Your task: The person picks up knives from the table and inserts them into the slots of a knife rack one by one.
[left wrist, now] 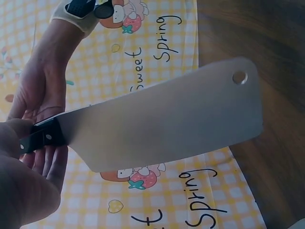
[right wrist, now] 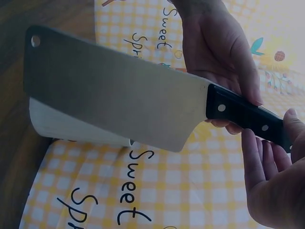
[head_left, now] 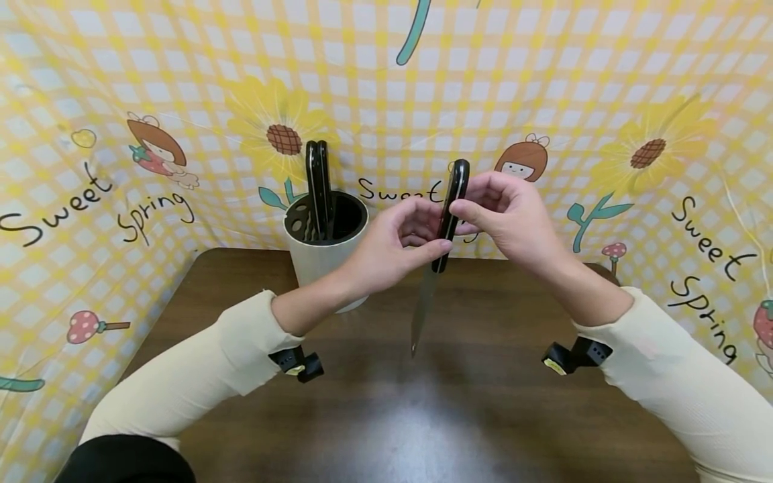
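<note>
A cleaver point(head_left: 424, 302) hangs upright in front of me, black handle on top and blade pointing down, edge-on in the head view. Its broad steel blade point(left wrist: 167, 119) with a round hole near the tip fills the left wrist view. My left hand point(head_left: 386, 251) pinches the handle's lower part, near the blade, between thumb and fingers. Higher up, my right hand point(head_left: 513, 218) holds the handle point(right wrist: 243, 114) near its butt end. Left of the hands stands a white knife holder point(head_left: 323, 258) with black-handled knives point(head_left: 318, 184) in it.
A dark brown wooden table point(head_left: 386, 409) lies beneath the hands. Behind and at both sides hangs a yellow checked cloth point(head_left: 392, 107) printed with flowers and lettering. The knife holder stands near the table's back edge, close to my left forearm.
</note>
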`<control>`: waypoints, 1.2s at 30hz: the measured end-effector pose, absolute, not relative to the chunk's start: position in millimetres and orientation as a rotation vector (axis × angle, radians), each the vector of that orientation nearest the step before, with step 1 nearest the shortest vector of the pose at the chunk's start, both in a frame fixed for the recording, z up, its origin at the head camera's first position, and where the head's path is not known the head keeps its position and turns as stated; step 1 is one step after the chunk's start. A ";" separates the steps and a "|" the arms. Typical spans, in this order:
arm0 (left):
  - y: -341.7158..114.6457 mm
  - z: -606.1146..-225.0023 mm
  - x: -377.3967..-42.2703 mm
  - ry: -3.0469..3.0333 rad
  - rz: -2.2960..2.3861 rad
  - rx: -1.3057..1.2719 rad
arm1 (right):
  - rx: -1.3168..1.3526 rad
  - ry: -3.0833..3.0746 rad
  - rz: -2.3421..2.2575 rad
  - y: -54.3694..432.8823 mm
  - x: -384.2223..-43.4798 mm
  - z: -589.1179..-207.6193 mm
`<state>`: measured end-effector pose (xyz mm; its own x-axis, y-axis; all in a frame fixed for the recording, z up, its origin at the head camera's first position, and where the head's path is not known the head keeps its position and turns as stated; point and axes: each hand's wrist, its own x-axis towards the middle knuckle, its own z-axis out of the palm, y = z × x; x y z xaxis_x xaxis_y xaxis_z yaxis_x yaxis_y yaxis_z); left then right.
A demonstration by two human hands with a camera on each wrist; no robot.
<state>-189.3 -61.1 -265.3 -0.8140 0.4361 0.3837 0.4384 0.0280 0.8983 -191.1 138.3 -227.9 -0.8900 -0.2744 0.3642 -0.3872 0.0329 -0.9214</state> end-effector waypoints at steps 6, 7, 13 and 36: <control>-68.4 -266.8 -187.1 -2.237 -1.963 -0.948 | 0.718 -2.232 2.019 134.7 -195.7 -230.4; -70.1 -267.1 -186.6 -2.237 -1.957 -0.946 | 0.720 -2.239 2.021 134.3 -196.6 -231.2; -88.1 -264.7 -183.0 -2.242 -1.917 -0.913 | 0.687 -2.260 2.051 131.9 -205.1 -239.2; -184.6 -226.6 -179.0 -1.954 -1.986 -0.627 | 0.419 -2.456 2.249 69.0 -260.8 -301.3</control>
<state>-179.0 -184.6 -226.6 -0.8650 0.0982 0.4921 0.4904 -0.0421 0.8705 -260.8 69.0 -301.3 -0.9463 -0.3231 0.0096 -0.0379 0.0813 -0.9960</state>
